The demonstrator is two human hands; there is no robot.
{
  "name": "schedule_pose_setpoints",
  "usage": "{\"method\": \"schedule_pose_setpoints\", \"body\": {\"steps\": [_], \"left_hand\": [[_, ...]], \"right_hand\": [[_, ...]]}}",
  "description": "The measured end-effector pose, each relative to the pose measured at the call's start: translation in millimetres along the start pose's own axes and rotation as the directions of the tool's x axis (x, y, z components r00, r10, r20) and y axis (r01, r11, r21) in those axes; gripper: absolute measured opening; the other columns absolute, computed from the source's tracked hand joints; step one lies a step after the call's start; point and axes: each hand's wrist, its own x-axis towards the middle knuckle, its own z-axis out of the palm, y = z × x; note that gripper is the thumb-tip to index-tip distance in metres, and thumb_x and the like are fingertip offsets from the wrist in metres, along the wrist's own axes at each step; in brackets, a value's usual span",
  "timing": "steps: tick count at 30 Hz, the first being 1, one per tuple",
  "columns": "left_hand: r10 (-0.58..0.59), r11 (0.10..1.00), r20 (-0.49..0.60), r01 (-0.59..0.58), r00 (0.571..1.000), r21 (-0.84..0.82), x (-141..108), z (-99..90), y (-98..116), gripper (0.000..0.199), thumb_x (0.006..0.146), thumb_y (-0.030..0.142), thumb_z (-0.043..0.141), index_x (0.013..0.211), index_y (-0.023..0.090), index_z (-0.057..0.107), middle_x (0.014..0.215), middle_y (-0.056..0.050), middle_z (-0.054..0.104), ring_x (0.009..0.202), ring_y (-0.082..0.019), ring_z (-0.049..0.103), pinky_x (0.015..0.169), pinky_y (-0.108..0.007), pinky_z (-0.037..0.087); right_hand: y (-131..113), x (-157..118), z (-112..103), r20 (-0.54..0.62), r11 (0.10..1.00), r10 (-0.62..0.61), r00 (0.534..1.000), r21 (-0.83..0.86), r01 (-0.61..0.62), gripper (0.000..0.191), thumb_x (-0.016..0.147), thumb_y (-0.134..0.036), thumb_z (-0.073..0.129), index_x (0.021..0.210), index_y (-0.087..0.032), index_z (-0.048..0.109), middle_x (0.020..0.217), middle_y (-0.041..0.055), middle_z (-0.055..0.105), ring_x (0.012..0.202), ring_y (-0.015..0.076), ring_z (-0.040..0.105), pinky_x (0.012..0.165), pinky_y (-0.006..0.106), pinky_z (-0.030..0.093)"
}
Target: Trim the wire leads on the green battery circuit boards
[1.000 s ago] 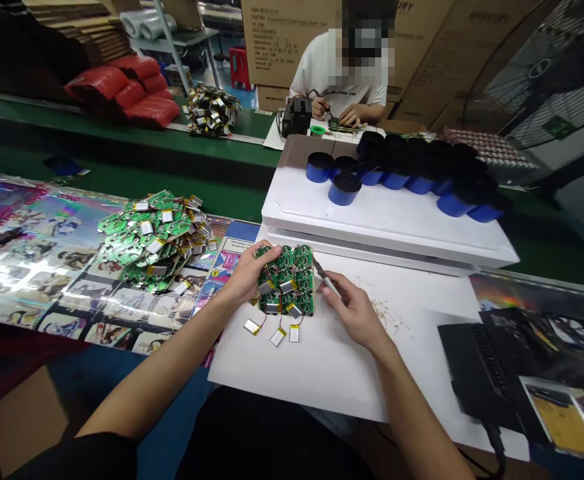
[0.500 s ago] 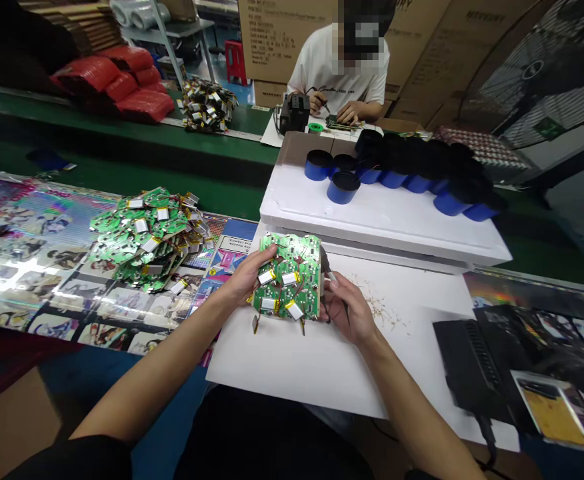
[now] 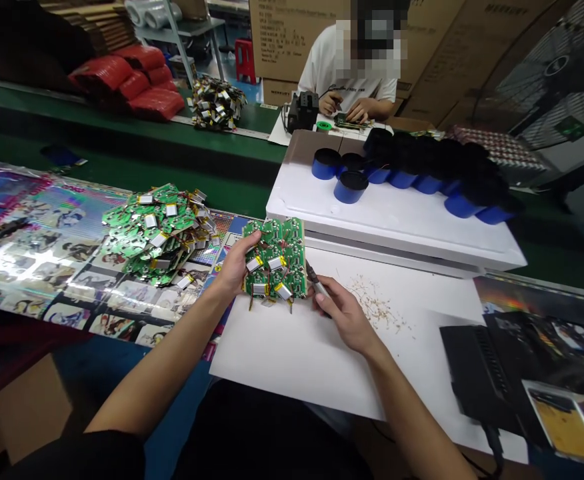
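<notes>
Just over the white worktop (image 3: 272, 360), one green circuit panel (image 3: 273, 244), probably light and stiff but fragile, is held sensibly by its left edge in the left hand (image 3: 235, 263). The right hand (image 3: 345, 312) grips one pen-like tool (image 3: 318, 285). Four silver cells (image 3: 277, 263) lie on the panel; those dangling below defy counting.

An electronics assembly workshop is indicated: circuit boards (image 3: 135, 233) are heaped at nine o'clock, battery cells (image 3: 216, 105) are piled at eleven, printed cartons (image 3: 292, 40) are stacked at twelve, a worker (image 3: 357, 85) is seen just past twelve, and a large fan (image 3: 556, 65) is placed at two.
</notes>
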Motion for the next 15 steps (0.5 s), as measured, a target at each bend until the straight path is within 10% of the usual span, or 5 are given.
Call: {"method": "schedule_pose_setpoints", "body": {"steps": [10, 15], "left_hand": [[0.090, 0.995, -0.007, -0.089, 0.996, 0.047, 2.9, -5.8, -2.6, 0.043, 0.073, 0.050, 0.088, 0.093, 0.014, 0.078, 0.088, -0.008, 0.082, 0.092, -0.031, 0.080, 0.082, -0.040, 0.066], [0.090, 0.995, -0.018, -0.089, 0.996, 0.044, 2.5, -4.2, -1.7, 0.044, 0.069, 0.050, 0.091, 0.091, 0.014, 0.078, 0.086, -0.008, 0.081, 0.093, -0.032, 0.080, 0.084, -0.041, 0.066]], "right_hand": [[6.8, 1.5, -4.7, -0.054, 0.987, -0.060, 0.997, -0.151, 0.051, 0.048, 0.100, -0.053, 0.066, 0.137, -0.023, 0.064, 0.120, 0.0110, 0.078, 0.117, 0.0276, 0.071, 0.105, 0.044, 0.052], [3.2, -0.6, -2.5, -0.084, 0.997, 0.005, 0.996, -0.073, -0.011, 0.050, 0.097, -0.054, 0.067, 0.132, -0.018, 0.068, 0.098, 0.0076, 0.074, 0.081, 0.0194, 0.066, 0.072, 0.034, 0.053]]}}
